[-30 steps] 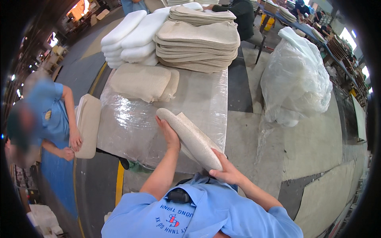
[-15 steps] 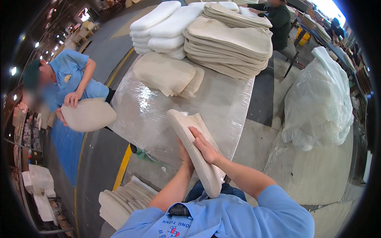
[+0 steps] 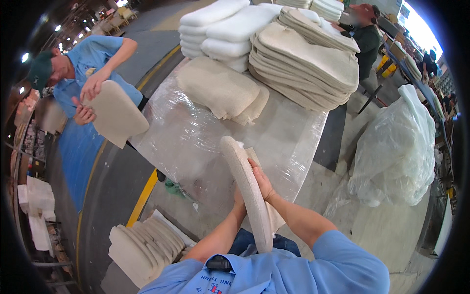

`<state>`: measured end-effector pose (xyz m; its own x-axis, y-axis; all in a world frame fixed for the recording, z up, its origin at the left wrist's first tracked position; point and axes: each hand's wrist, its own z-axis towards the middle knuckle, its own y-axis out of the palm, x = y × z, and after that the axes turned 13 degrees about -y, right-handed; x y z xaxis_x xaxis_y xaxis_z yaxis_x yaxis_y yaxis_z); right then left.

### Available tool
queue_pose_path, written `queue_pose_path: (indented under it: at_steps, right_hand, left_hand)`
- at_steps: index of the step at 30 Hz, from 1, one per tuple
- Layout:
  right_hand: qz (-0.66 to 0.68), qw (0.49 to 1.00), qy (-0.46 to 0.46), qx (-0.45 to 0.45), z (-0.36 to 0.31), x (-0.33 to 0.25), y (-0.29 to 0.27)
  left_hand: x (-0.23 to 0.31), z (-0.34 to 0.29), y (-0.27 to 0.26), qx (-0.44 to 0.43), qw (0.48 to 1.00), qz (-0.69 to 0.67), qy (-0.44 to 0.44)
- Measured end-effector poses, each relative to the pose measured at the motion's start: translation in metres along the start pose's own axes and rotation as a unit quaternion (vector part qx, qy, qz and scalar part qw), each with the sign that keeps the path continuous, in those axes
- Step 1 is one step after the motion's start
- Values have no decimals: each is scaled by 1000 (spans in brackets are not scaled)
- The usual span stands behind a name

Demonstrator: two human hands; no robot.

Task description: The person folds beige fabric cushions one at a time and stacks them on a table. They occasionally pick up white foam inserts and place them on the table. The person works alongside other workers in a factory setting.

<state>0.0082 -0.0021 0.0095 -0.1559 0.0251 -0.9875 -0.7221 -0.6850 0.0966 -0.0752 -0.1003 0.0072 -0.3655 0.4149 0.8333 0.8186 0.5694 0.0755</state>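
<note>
Between my hands stands a beige cushion (image 3: pixel 252 196), on edge and tilted, its lower end near my shirt. White filling peeks out at its upper end and along its right side, where a loose flap of the fabric cover hangs. My right hand (image 3: pixel 262 181) presses on the right side, fingers extended against the fabric. Against the left side lies my left hand (image 3: pixel 238 198), its fingers mostly hidden behind the cushion. Beyond, on a plastic-covered table (image 3: pixel 289 139), lie loose beige covers (image 3: pixel 218 90).
Stacked beige cushion covers (image 3: pixel 303 63) and white foam pads (image 3: pixel 230 32) fill the table's far side. At left a co-worker (image 3: pixel 93 68) handles a beige cushion piece (image 3: pixel 117 112). More beige cushions (image 3: pixel 147 245) stand at lower left. A large plastic bag (image 3: pixel 394 152) sits at right.
The cushion has turned more edge-on and upright between my hands, its flap now further right. The co-worker's piece has swung to hang more upright. My view has shifted slightly.
</note>
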Motion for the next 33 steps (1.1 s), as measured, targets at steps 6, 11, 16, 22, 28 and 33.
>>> queue_pose_path:
  at_steps: [6,11,16,22,28,33]
  right_hand:
    - [135,972,-45,187,-37,-43,20]
    - [237,927,74,280,-121,-92,29]
    - [173,931,158,279,-171,-87,-8]
    - [115,935,158,295,-199,-90,-38]
    - [39,870,6,492,-153,-104,-75]
    - [60,866,-98,487,-116,-101,-103]
  left_hand:
    - [71,4,-15,-234,964,123,-29]
    - [104,-54,7,-327,902,271,-77]
    - [86,-75,39,-379,863,301,-144]
    - [35,-53,42,-361,858,362,-52]
    - [61,-42,52,-390,849,332,-132]
    - [110,-45,75,-435,869,216,-92]
